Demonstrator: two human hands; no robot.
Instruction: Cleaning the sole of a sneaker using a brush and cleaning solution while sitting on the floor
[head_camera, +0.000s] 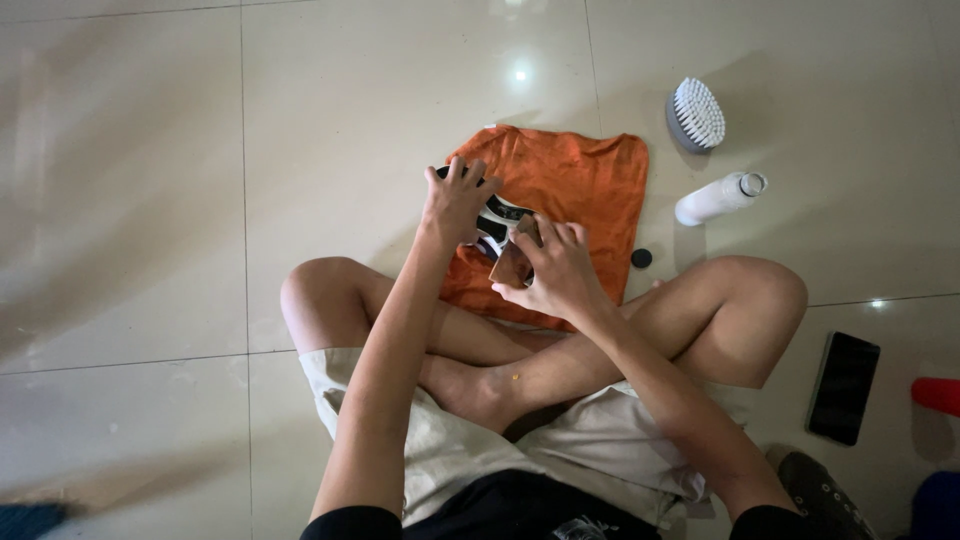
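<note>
I sit cross-legged on a tiled floor with an orange cloth (580, 180) spread in front of my knees. A black and white shoe (497, 222) lies on the cloth. My left hand (455, 200) grips the shoe from above, its fingers curled over the far end. Just beside it, my right hand (555, 272) holds a small brown flat piece (513, 262) pressed against the shoe's near side. Most of the shoe is hidden under the two hands.
A grey brush with white bristles (695, 115) lies beyond the cloth at the right. A white bottle (718, 198) lies on its side without its cap; a small black cap (641, 258) sits near it. A black phone (843, 387) rests by my right knee. A red object (938, 395) shows at the right edge.
</note>
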